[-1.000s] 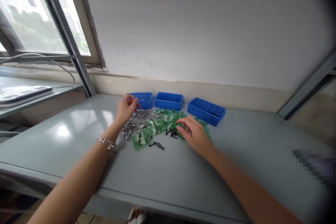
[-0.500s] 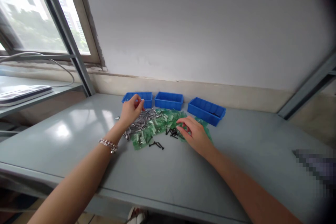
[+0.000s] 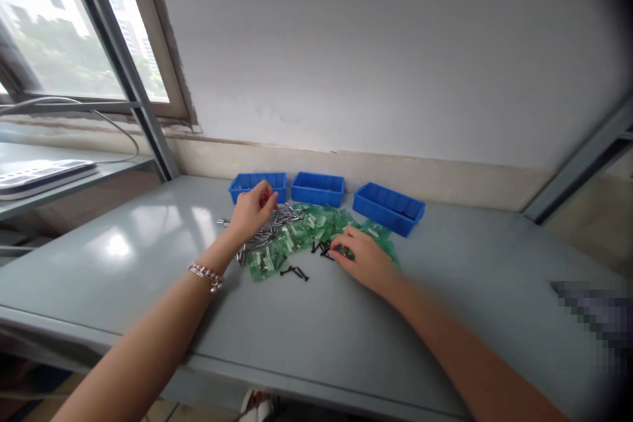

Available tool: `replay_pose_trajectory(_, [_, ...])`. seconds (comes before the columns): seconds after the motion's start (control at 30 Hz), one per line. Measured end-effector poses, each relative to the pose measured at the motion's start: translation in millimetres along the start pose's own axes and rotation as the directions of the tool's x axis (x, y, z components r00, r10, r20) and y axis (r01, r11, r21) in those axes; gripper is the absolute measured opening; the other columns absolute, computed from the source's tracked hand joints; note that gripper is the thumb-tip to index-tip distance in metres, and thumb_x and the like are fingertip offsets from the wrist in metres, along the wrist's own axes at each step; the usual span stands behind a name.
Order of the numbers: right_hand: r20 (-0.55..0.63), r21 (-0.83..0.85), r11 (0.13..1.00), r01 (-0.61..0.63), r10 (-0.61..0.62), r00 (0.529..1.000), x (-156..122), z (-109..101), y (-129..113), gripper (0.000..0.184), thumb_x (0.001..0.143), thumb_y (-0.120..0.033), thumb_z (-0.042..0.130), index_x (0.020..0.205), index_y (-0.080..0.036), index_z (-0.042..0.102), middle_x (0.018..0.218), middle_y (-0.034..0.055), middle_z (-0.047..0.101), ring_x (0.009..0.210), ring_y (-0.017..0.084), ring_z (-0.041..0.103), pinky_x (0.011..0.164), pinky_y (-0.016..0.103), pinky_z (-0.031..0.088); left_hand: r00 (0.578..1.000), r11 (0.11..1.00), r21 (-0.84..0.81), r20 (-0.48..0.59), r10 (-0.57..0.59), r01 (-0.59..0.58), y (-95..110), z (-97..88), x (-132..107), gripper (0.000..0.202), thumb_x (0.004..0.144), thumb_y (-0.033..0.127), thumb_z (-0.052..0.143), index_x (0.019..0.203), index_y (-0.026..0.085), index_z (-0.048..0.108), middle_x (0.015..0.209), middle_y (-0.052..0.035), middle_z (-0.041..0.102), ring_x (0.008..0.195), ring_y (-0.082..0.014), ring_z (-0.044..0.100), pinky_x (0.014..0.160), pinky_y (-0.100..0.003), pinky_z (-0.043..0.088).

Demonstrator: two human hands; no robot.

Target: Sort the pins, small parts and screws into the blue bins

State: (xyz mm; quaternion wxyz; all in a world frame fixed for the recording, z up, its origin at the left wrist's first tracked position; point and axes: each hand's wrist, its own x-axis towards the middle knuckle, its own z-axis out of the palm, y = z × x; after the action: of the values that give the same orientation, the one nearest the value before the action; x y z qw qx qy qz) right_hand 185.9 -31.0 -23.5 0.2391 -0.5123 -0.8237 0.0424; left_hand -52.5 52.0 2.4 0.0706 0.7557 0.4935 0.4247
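Observation:
My left hand (image 3: 253, 212), fingers curled into a pinch, hovers over the heap of silver metal pins (image 3: 263, 235), just in front of the left blue bin (image 3: 258, 192). What it holds, if anything, is hidden. My right hand (image 3: 364, 256) reaches low to the small pile of black screws (image 3: 320, 248). Its thumb and fingertips come together right at the pile's edge; whatever lies between them is too small to make out. Green plastic packets (image 3: 309, 227) with pale pieces inside spread between the hands. Several loose black screws (image 3: 295, 272) lie nearer me on the table.
A middle blue bin (image 3: 318, 191) and a right blue bin (image 3: 388, 211), with dark pieces inside, stand along the wall. The grey tabletop (image 3: 297, 336) has metal uprights at both sides. A white device (image 3: 47, 178) sits on a left shelf. A blurred dark patch (image 3: 593, 313) is at far right.
My left hand has shifted slightly right, and the shiny tip seen by its fingers no longer shows. My right hand has dropped a little, its thumb and fingers closing at the black screws.

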Motion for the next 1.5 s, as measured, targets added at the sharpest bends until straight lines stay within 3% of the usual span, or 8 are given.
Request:
replay_pose_trajectory(0.53, [0.079,-0.057,0.998,0.025,-0.020,0.997,-2,9,-6,0.011,0.080,-0.013,0.052,0.081,-0.018,0.061,0.084,0.0032,0.052,0.071,0.014,0.053,0.063,0.027,0.041,0.998,0.999,-0.021,0.047,0.045,-0.044,13,3.1,-5,0.018,0.082,0.033,0.044,0.072,0.019,0.040,0.058,0.0025,0.063,0.039,-0.0075,0.042,0.051,-0.021,0.035])
replay_pose_trajectory(0.77, [0.055,-0.003,1.000,0.030,-0.030,0.998,-1,7,-9,0.009,0.081,-0.013,0.050,0.082,-0.018,0.057,0.084,0.0016,0.053,0.073,0.012,0.054,0.067,0.026,0.043,0.987,0.993,-0.027,0.117,0.115,-0.112,27,3.7,-10,0.018,0.081,0.030,0.045,0.069,0.019,0.041,0.059,0.0018,0.061,0.046,-0.0084,0.046,0.052,-0.022,0.035])
replay_pose_trajectory(0.93, [0.004,0.040,0.998,0.047,-0.047,0.999,1,5,-6,0.008,0.083,-0.014,0.048,0.082,-0.018,0.055,0.083,0.0015,0.051,0.073,0.012,0.053,0.069,0.026,0.043,0.943,0.972,-0.041,0.235,0.236,-0.233,41,5.1,-17,0.019,0.080,0.034,0.048,0.069,0.018,0.047,0.053,0.0027,0.053,0.045,-0.0088,0.042,0.049,-0.022,0.032])
replay_pose_trajectory(1.1, [-0.071,0.081,0.994,0.073,-0.067,0.995,1,4,-4,0.008,0.086,-0.018,0.045,0.084,-0.018,0.053,0.086,0.0027,0.050,0.075,0.014,0.052,0.069,0.026,0.043,0.801,0.919,-0.113,0.459,0.385,-0.377,51,6.3,-23,0.020,0.076,0.031,0.053,0.091,0.018,0.055,0.079,-0.0030,0.058,0.060,-0.0124,0.049,0.058,-0.025,0.038])
replay_pose_trajectory(1.2, [-0.107,0.118,0.989,0.088,-0.075,0.991,1,4,-4,0.009,0.086,-0.017,0.044,0.084,-0.019,0.052,0.085,0.0023,0.049,0.073,0.013,0.052,0.067,0.026,0.043,0.743,0.896,-0.148,0.512,0.431,-0.418,56,8.2,-27,0.023,0.077,0.027,0.053,0.098,0.018,0.055,0.090,-0.0053,0.056,0.068,-0.0139,0.051,0.063,-0.026,0.040])
replay_pose_trajectory(1.3, [-0.119,0.134,0.987,0.093,-0.077,0.990,1,4,-3,0.009,0.086,-0.016,0.042,0.084,-0.019,0.051,0.085,0.0022,0.049,0.073,0.013,0.052,0.066,0.026,0.042,0.739,0.891,-0.158,0.509,0.442,-0.425,59,11.5,-29,0.018,0.080,0.026,0.050,0.095,0.018,0.057,0.089,-0.0054,0.056,0.072,-0.0145,0.052,0.065,-0.025,0.041])
replay_pose_trajectory(1.5, [-0.158,0.169,0.980,0.104,-0.077,0.984,1,4,-4,0.012,0.087,-0.018,0.040,0.083,-0.019,0.050,0.085,0.0027,0.050,0.075,0.014,0.052,0.068,0.027,0.043,0.776,0.894,-0.146,0.450,0.441,-0.423,58,17.7,-29,0.011,0.081,0.023,0.051,0.088,0.018,0.058,0.077,-0.0027,0.059,0.066,-0.0130,0.052,0.061,-0.024,0.040])
